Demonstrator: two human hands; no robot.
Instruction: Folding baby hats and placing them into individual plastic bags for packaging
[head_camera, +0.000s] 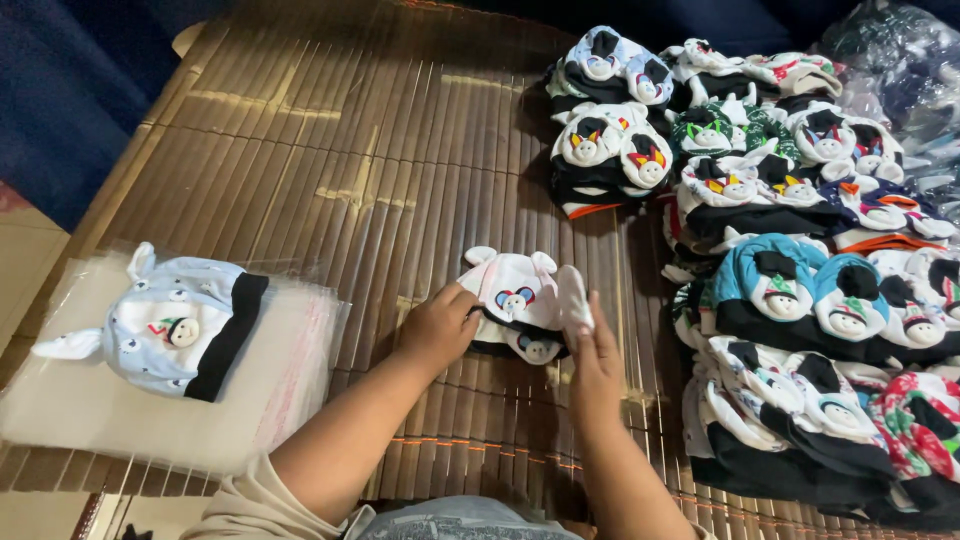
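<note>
To the right of the right hand (597, 352), a big heap of baby hats (800, 250) covers the bamboo mat (330, 170) — seemingly unsorted. Well left of the left hand (437, 325), a stack of clear plastic bags (150, 400) carries one pale blue hat (165, 322), not bagged. Between both hands lies a small pink hat (512, 292) — left fingers closed on its edge, right fingers pinching its ear flap.

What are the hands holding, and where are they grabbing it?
A small pink-and-white baby hat on the bamboo mat. The left hand has its grip on the hat's left edge; the right hand pinches its right ear flap.
</note>
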